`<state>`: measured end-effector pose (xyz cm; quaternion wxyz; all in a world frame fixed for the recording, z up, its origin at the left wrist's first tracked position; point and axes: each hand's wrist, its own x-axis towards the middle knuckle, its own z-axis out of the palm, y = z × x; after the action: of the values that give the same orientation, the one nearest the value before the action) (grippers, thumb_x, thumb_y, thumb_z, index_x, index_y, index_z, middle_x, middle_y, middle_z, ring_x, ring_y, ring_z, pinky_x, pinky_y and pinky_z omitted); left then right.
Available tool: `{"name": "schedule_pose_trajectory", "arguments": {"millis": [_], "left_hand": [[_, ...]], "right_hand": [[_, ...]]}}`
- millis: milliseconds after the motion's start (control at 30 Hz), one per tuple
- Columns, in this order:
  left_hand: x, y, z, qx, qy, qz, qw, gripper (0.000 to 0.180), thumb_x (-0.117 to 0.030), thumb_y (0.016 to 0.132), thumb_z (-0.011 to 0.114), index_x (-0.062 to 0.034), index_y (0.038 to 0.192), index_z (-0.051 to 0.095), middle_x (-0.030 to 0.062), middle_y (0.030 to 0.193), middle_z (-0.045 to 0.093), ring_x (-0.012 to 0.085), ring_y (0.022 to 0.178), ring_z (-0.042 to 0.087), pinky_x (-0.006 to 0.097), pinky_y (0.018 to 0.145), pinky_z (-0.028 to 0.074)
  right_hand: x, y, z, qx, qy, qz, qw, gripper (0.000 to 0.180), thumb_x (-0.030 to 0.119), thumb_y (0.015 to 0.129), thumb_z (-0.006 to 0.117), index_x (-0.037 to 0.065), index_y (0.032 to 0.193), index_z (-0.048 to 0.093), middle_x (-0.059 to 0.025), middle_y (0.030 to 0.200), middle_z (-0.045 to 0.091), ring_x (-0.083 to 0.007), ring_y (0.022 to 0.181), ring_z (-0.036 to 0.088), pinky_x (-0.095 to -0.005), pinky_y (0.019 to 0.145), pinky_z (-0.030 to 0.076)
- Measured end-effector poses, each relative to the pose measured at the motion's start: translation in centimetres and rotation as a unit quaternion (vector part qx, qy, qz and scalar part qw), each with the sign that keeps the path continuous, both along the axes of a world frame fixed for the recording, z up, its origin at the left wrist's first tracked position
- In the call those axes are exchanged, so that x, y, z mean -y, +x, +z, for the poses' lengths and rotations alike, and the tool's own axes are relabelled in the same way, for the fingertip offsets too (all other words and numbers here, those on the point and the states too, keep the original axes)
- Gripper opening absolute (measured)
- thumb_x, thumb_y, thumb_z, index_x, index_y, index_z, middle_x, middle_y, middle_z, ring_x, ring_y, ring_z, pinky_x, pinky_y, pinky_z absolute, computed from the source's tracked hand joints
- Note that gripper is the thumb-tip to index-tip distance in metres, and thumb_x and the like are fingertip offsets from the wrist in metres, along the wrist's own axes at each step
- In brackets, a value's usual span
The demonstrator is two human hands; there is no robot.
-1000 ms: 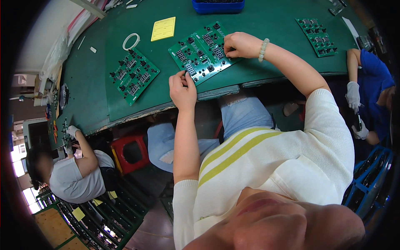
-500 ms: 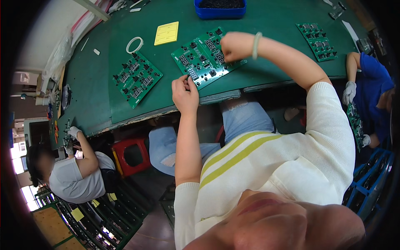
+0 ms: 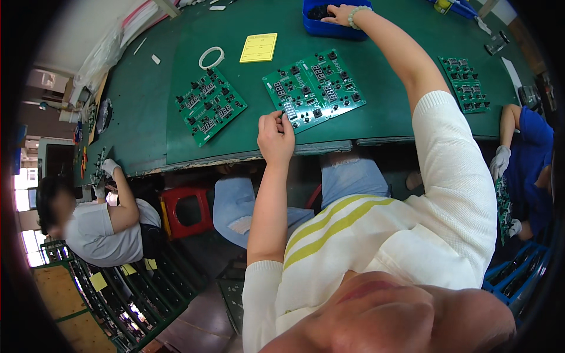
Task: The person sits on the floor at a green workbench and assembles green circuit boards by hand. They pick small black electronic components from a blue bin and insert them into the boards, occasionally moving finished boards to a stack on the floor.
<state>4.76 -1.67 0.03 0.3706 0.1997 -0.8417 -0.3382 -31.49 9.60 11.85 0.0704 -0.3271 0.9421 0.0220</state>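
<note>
Left hand (image 3: 275,142): fingers bunched at the circuit board's (image 3: 315,91) near-left corner — cannot tell whether they pinch anything. Right hand (image 3: 342,15): fingers at dark pieces (image 3: 316,12) inside the blue tray (image 3: 335,29) — grip indeterminable, tips indistinct. Board lies on the counter (image 3: 253,76); upper view edge crops the tray.

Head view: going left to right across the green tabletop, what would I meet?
Thin white stick, small white block, left circuit board, middle circuit board, rightmost circuit board, white strip.
</note>
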Motion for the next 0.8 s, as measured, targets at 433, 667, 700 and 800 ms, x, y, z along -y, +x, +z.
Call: {"name": "schedule_pose_trajectory", "arguments": {"millis": [433, 667, 700, 800], "left_hand": [[0.2, -0.1, -0.7, 0.008, -0.027, -0.004, 1.000, 0.010, -0.008, 0.087, 0.067, -0.0029, 0.095, 0.066, 0.0057, 0.083, 0.058, 0.0147, 0.060, 0.057, 0.030, 0.054, 0.048], [0.6, 0.2, -0.8, -0.001, -0.049, 0.003, 0.999, 0.009, -0.007, 0.087, 0.067, -0.0025, 0.094, 0.066, 0.0054, 0.082, 0.058, 0.0145, 0.060, 0.057, 0.030, 0.054, 0.048], [0.6, 0.4, -0.8, 0.000, -0.049, 0.008, 0.999, 0.008, -0.007, 0.087, 0.067, -0.0026, 0.094, 0.066, 0.0054, 0.082, 0.058, 0.0144, 0.060, 0.057, 0.030, 0.054, 0.048], [-0.4, -1.1, -0.7, -0.012, -0.042, -0.024, 0.999, 0.009, -0.007, 0.087, 0.067, -0.0021, 0.095, 0.066, 0.0060, 0.083, 0.058, 0.0145, 0.060, 0.057, 0.030, 0.054, 0.048]], "right_hand": [[1.7, -13.2, -9.3, 0.099, -0.469, -0.129, 0.868, 0.019, 0.016, 0.095, 0.057, 0.002, 0.086, 0.067, -0.0174, 0.079, 0.066, -0.0258, 0.071, 0.063, -0.0389, 0.056, 0.049], [2.6, -14.8, -9.7, 0.591, -0.710, -0.228, 0.308, 0.005, 0.003, 0.098, 0.052, 0.000, 0.095, 0.049, -0.0105, 0.080, 0.050, -0.0138, 0.061, 0.044, -0.0209, 0.044, 0.032], [3.0, -14.0, -9.5, 0.601, -0.716, -0.214, 0.284, 0.004, 0.002, 0.098, 0.052, -0.001, 0.095, 0.049, -0.0102, 0.080, 0.050, -0.0136, 0.061, 0.044, -0.0204, 0.044, 0.032], [-1.5, -16.1, -9.4, 0.604, -0.720, -0.170, 0.298, 0.004, 0.000, 0.098, 0.053, -0.002, 0.095, 0.053, -0.0096, 0.082, 0.052, -0.0122, 0.062, 0.044, -0.0200, 0.046, 0.033]]}}
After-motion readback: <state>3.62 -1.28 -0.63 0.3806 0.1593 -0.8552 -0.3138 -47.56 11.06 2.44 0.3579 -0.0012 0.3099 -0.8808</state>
